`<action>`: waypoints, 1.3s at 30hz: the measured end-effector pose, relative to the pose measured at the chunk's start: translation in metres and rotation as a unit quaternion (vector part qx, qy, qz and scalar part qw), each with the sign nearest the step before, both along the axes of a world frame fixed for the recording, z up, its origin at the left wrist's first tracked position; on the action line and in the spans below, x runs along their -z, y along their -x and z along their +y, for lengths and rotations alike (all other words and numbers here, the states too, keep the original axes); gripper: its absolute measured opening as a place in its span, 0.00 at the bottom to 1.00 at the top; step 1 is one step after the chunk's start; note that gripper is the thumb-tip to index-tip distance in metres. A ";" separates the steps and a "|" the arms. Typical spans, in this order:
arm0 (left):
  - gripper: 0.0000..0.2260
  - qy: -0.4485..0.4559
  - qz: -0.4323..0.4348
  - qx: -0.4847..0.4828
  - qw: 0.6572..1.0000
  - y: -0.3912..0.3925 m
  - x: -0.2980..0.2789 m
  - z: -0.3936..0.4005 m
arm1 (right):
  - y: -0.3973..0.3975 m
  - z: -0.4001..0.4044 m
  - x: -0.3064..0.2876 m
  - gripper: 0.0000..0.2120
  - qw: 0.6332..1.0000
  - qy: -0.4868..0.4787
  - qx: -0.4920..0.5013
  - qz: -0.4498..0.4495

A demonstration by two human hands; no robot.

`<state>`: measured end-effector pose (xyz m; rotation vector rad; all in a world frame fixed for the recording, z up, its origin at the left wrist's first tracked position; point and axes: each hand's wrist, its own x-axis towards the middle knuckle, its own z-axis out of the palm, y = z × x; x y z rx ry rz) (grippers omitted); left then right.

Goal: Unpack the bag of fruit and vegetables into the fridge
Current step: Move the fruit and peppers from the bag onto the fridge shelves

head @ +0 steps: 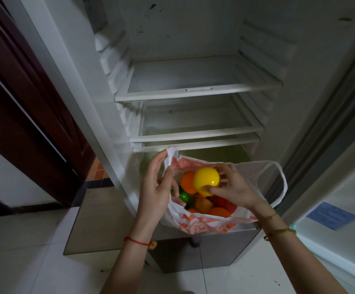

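Hands (pixel 195 187) hold bag (pixel 204 223) and yellow fruit (pixel 206 181) below fridge shelves (pixel 193 93)

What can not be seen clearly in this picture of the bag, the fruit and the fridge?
- Head view: lower contents of the bag, hidden by its wall and the upper fruit.
- The yellow fruit in the right hand: its far side is covered by fingers.
- Blue label on the fridge door: text too small.

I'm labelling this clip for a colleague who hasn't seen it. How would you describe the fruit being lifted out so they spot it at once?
Find the open fridge; a plastic bag sits at its base. Over the bag's mouth the right hand holds a yellow fruit: the only yellow one, raised above the orange and green pieces.
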<state>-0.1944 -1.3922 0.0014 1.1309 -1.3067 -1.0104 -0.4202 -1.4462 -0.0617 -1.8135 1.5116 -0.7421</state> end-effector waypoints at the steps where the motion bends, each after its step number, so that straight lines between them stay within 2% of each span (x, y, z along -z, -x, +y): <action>1: 0.19 0.001 0.002 -0.004 1.000 0.000 -0.001 -0.001 | -0.003 0.001 -0.010 0.30 1.000 0.000 -0.004 -0.020; 5: 0.18 -0.007 0.013 -0.020 1.000 0.001 -0.004 -0.006 | -0.016 0.004 -0.052 0.33 0.993 0.052 0.014 -0.105; 9: 0.18 -0.027 0.023 -0.030 0.999 0.003 -0.010 -0.011 | -0.031 -0.008 -0.099 0.35 0.984 0.143 0.039 -0.102; 13: 0.17 -0.039 0.028 -0.025 0.999 0.003 -0.017 -0.016 | -0.048 -0.036 -0.145 0.31 0.966 0.238 0.037 -0.095; 16: 0.18 -0.052 0.037 -0.027 0.998 0.001 -0.019 -0.019 | -0.070 -0.065 -0.175 0.34 0.952 0.287 0.031 -0.100; 19: 0.18 -0.054 0.027 -0.018 0.998 0.001 -0.022 -0.020 | -0.098 -0.093 -0.198 0.40 0.951 0.288 0.015 -0.108; 25: 0.18 -0.055 0.024 -0.004 0.998 0.000 -0.021 -0.020 | -0.154 -0.142 -0.213 0.37 0.963 0.262 -0.018 -0.067; 28: 0.18 -0.043 0.022 -0.003 0.999 -0.001 -0.022 -0.019 | -0.171 -0.159 -0.207 0.40 0.969 0.233 -0.024 -0.075; 31: 0.17 -0.045 0.014 -0.004 0.999 -0.001 -0.021 -0.017 | -0.178 -0.168 -0.200 0.44 0.972 0.219 -0.017 -0.080; 36: 0.18 -0.057 0.053 -0.006 0.997 0.000 -0.019 -0.015 | -0.173 -0.166 -0.192 0.50 0.977 0.193 -0.016 -0.085; 39: 0.18 -0.061 0.053 -0.001 0.997 0.001 -0.018 -0.015 | -0.160 -0.151 -0.193 0.47 0.970 0.213 0.001 -0.113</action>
